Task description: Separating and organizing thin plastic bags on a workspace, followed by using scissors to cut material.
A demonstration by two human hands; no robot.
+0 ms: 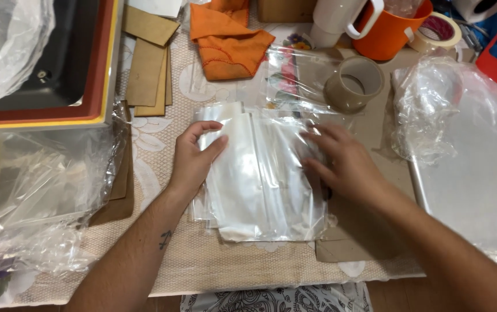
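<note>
Left hand (193,159) pinched the top-left edge of the stack of clear plastic bags (260,179), while the right hand (341,164) lay flat and open on its right side. Looked like squaring up the pile; next it'd need even edges. It sat mid-desk (214,263), long axis pointing away toward the tape roll (353,84).

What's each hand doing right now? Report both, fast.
Left hand: pinching the edge of the stack of clear plastic bags.
Right hand: open, flat, pressing on the same stack.
</note>
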